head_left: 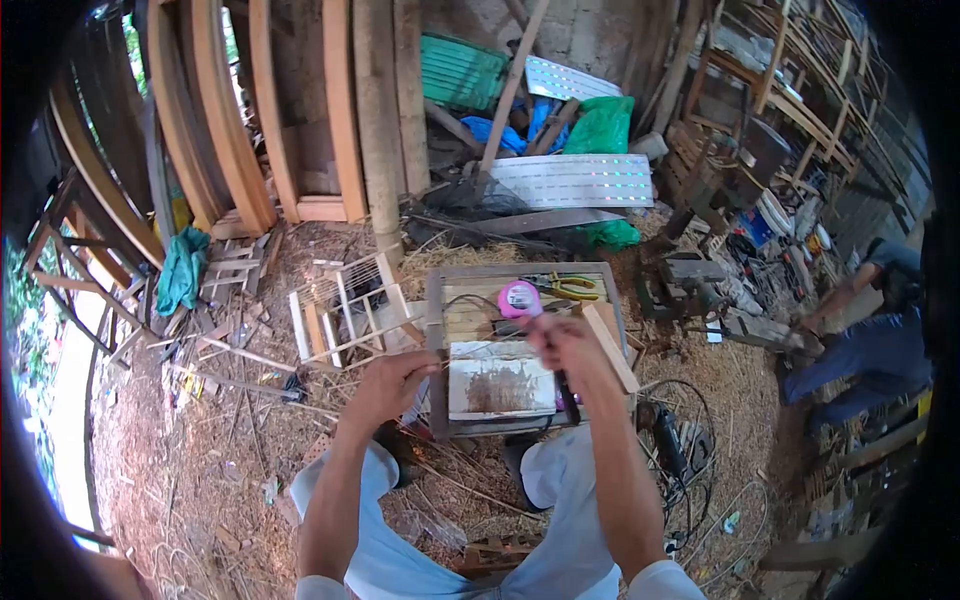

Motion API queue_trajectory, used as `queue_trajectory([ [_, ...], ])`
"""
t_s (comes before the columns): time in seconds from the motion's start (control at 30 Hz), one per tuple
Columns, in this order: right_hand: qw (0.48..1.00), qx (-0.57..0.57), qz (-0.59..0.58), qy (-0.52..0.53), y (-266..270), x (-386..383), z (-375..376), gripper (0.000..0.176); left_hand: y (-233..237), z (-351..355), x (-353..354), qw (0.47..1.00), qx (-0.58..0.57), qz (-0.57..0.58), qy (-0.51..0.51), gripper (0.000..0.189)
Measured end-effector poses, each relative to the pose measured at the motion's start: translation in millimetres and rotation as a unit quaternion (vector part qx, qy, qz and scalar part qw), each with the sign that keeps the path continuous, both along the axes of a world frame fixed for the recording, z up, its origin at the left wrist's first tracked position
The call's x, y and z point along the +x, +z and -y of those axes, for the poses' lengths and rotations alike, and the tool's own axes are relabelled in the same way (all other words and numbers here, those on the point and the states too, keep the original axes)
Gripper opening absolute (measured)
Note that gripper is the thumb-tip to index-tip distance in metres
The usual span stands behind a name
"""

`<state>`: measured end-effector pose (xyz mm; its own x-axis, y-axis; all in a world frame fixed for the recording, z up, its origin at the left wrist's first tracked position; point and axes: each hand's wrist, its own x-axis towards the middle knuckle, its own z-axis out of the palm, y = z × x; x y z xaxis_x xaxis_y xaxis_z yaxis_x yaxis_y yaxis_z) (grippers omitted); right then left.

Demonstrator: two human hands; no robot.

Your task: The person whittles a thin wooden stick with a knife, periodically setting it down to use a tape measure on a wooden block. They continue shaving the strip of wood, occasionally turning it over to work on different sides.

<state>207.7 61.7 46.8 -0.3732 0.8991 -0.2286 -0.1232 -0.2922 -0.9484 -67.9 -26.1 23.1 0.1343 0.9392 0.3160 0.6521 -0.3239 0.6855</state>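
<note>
Far left of the table (436, 330), a green cloth (182, 268) lies on the sawdust. Nearer to the table, a white wooden grid (345, 305) lies on the ground. The left hand (392, 385) is at the front left corner of the table. Its fingers are curled in, but I cannot tell if they pinch something. Just beside it, on the front part of the table, the metal sheet (500, 378) lies flat. It is a rectangle with its long axis going from left to right, white at the edges with a big brown rusty stain in the middle. Behind it on the table is a pink tape measure (518, 298). The right hand (565, 345) is over the back right corner of the sheet with its fingers bunched together, and what they hold is not clear. At the back right of the table lie pliers (572, 288), and a wooden strip (610, 347) lies along its right edge. Far right of the table, another person (865, 350) in blue bends down
</note>
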Motion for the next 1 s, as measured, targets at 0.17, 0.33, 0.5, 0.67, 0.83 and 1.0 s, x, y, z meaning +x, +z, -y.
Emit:
queue_trajectory([
  [0.17,0.980,0.093,-0.056,-0.169,-14,77,-31,0.035,4,21,-65,0.981,-0.044,-0.018,0.190,0.012],
  [0.33,0.999,-0.014,0.025,0.045,-4,-25,12,0.028,-5,0,-18,0.980,0.055,-0.035,0.185,0.012],
  [0.5,0.986,-0.024,-0.120,0.109,-11,-69,29,0.027,-5,-4,23,0.989,0.094,-0.082,0.077,0.025],
  [0.67,0.990,-0.040,-0.096,0.094,-8,-42,15,0.028,-4,-2,17,0.992,0.111,-0.048,0.020,0.013],
  [0.83,0.996,-0.006,-0.086,-0.015,-6,-4,-7,0.024,-5,9,-7,0.999,0.015,0.011,0.046,0.011],
  [1.0,0.992,0.000,-0.121,-0.023,-5,-1,-7,0.023,-1,10,-6,0.999,0.027,-0.026,0.015,0.011],
])
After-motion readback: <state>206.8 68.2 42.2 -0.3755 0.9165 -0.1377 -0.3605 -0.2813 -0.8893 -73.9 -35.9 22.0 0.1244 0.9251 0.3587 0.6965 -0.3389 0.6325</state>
